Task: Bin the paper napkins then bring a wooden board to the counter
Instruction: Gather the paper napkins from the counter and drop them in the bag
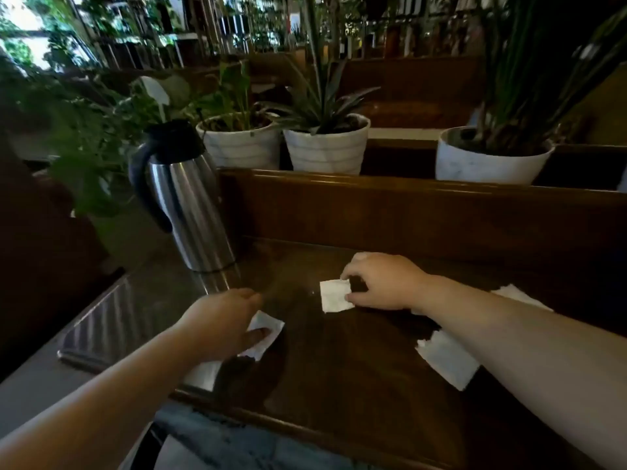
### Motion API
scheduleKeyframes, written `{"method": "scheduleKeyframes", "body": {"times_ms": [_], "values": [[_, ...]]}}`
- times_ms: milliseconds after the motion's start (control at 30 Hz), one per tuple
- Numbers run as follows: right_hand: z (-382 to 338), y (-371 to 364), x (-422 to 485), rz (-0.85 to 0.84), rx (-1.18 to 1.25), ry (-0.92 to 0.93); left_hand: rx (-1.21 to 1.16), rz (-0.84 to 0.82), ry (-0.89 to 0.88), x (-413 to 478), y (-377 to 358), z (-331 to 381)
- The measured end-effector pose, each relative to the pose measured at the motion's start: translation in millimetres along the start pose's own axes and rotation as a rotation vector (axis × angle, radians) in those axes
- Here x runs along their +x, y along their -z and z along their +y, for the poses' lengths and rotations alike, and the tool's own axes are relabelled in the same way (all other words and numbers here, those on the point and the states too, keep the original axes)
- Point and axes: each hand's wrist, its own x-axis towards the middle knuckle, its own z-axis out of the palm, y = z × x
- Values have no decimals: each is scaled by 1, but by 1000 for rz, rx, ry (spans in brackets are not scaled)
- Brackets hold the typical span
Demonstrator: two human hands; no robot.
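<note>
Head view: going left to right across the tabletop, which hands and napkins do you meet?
Left hand pressing on a napkin → small napkin pinched by the right hand → torn napkin under the right forearm.

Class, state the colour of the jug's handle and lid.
Black, on the steel jug; head view.
</note>
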Motion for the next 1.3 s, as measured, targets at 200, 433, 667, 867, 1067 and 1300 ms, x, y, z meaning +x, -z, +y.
{"method": "scheduleKeyframes", "body": {"times_ms": [200, 433, 667, 867, 1067, 1300], "values": [[-10, -14, 31, -111, 61, -64, -13, -59, -170, 11, -23, -22], [-13, -25, 39, -99, 114, -110, -60, 146, -408, 45, -29, -30], [-5, -11, -2, 105, 241, -262, -143, 212, -574, 88, -17, -7], [25, 11, -78, 295, 245, -476, -221, 196, -761, 102, 10, 67], [47, 16, -135, 351, 241, -588, -181, 232, -765, 97, 20, 155], [73, 11, -165, 333, 286, -607, -98, 114, -688, 98, 9, 215]]}}
